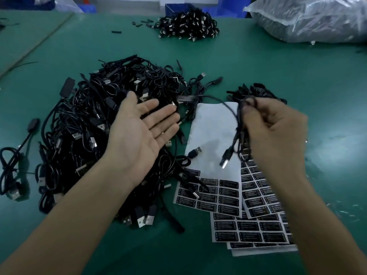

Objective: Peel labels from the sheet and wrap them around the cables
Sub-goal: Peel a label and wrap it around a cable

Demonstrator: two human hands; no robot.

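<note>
- a wide band of green counter (268, 62) is seen between the near piles and the far ones, and more of it lies to the right of the right hand.
- the left hand (143, 128) is held flat, palm up with fingers straight, above the right edge of the large heap of black cables (83, 120). nothing is held in it.
- the right hand (278, 133) is curled round a looped black cable (236, 124), which is lifted above the label sheets. its usb plug (225, 162) hangs blurred.
- the label sheets (228, 197) are fanned on the counter between and near the hands. the top sheet's far half is bare white, and black labels are seen on its near rows.
- the sheets' right edges are hidden by the right forearm, and their left edge is overlapped by cables from the heap.
- the label print cannot be read.
- a smaller bundle (256, 90) lies just beyond the right hand, partly covered by it.
- far off, another cable pile (190, 24) is seen. a plastic bag (309, 18) and a blue bin (178, 6) are cut off by the frame.
</note>
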